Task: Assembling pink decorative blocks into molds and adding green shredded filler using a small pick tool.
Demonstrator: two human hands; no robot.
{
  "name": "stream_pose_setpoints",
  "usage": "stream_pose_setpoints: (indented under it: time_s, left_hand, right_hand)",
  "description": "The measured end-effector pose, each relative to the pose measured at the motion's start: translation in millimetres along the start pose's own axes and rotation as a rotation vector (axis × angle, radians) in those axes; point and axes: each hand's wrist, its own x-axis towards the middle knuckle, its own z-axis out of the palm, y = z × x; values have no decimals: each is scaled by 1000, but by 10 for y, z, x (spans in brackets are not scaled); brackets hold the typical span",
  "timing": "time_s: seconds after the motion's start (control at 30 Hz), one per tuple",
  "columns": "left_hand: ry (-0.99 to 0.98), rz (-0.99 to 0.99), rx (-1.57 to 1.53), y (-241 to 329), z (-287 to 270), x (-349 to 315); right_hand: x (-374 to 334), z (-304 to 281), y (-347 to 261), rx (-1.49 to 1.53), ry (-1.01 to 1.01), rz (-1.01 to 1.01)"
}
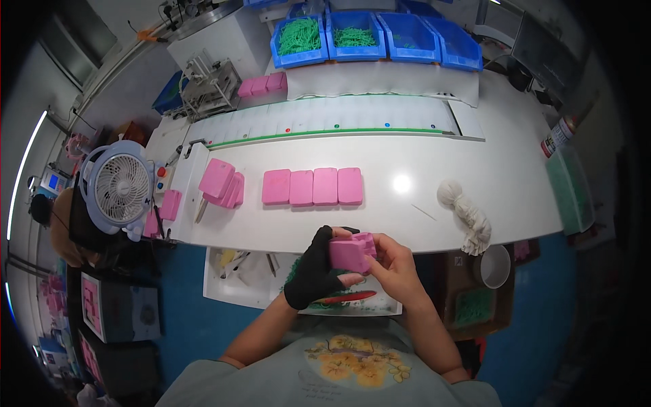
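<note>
White table [400, 220], ahead of both hands. Blue bins [469, 60], far ahead. Fan [122, 180], well left of hands. Four pink blocks [302, 188] in a row, ahead and slightly left. Left hand [313, 270], black fingerless glove, and bare right hand [397, 268]: together, both gripping pink piece [348, 256] between them. Knotted white cloth [468, 211], ahead-right. Thin rod [424, 212], ahead of right hand.

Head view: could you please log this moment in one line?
left hand: holds pink piece; right hand: holds it; ahead: row of pink blocks
</note>
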Motion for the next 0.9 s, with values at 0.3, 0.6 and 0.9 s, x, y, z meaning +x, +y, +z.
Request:
stream_pose_setpoints:
  time_s: [0.3, 0.6, 0.9]
  left_hand:
    - [90, -120, -9, 126, -27, -36]
    - [119, -257, -327, 106, -5, -50]
    - [184, -330, -357, 126, 66, 3]
  right_hand:
    - [-85, 175, -137, -141, 67, -99]
    - [-29, 106, -257, -608, -56, -304]
    - [26, 180, -106, -523, 97, -292]
